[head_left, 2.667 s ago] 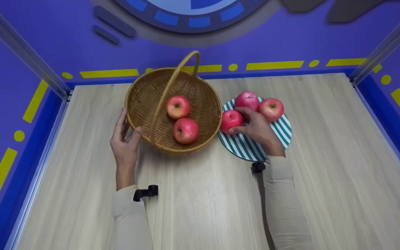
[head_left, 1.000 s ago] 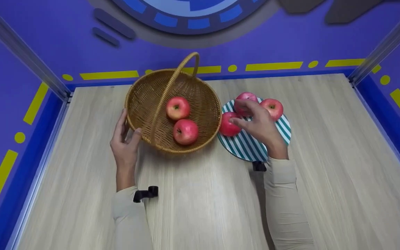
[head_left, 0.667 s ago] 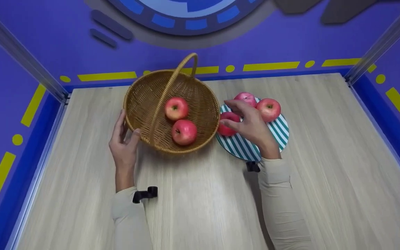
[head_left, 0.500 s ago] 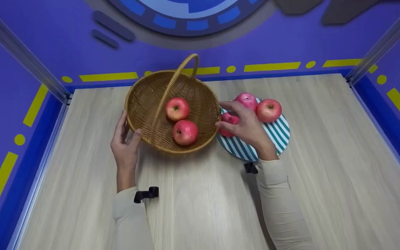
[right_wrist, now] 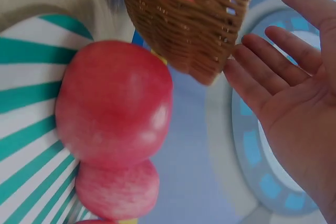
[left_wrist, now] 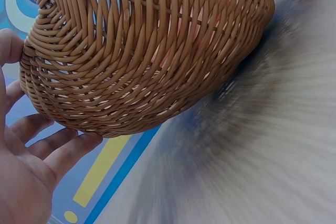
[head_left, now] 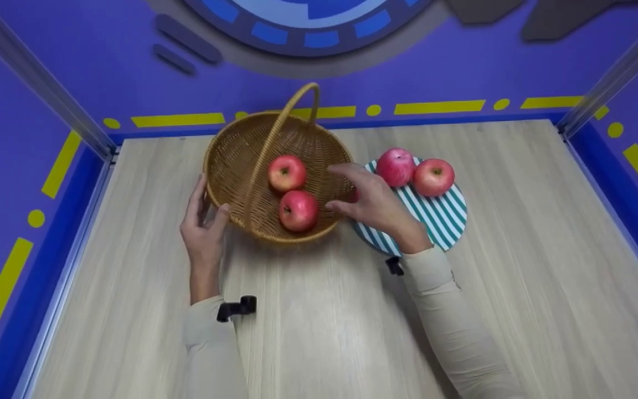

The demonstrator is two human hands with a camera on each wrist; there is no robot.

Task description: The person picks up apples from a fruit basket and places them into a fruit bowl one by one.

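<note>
A wicker basket (head_left: 236, 149) with a tall handle holds two red apples (head_left: 287, 172) (head_left: 298, 210). My left hand (head_left: 202, 235) holds its left side, thumb at the near rim; in the left wrist view the fingers lie along the woven wall. My right hand (head_left: 377, 202) reaches over the basket's right rim in the head view. In the right wrist view its fingers are extended, fingertips right at the basket edge, palm bare. Below that hand an apple (right_wrist: 114, 103) sits on a round green-and-white striped plate (head_left: 435, 221), mostly hidden from the head camera.
Two more apples (head_left: 396, 167) (head_left: 433, 177) rest side by side at the plate's far edge. Everything stands on a pale wooden table (head_left: 297, 310). Blue-purple panels (head_left: 435, 66) with yellow marks wall in the back and sides.
My right hand was around the nearest plate apple, then loosened from it and moved left to the basket's right rim. That apple stays on the plate. My left hand keeps its place.
</note>
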